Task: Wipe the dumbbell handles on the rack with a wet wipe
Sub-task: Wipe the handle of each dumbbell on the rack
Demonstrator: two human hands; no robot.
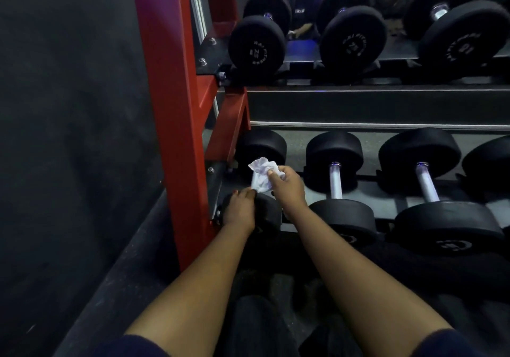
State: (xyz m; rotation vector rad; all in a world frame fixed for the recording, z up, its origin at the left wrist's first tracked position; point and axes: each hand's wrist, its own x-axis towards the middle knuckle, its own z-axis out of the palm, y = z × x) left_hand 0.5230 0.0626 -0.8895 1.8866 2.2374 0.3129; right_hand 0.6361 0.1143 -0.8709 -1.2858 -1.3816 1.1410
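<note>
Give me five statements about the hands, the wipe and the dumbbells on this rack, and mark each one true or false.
1. The right hand holds the crumpled wet wipe. True.
2. The left hand rests on the near head of the leftmost dumbbell on the lower shelf. True.
3. The wipe is at the middle dumbbell's handle. False: it is at the leftmost dumbbell, and that handle is bare.
4. The rack's upright post is blue. False: it is red.
5. The upper shelf carries no dumbbells. False: several black dumbbells sit on it, such as the leftmost upper dumbbell.
</note>
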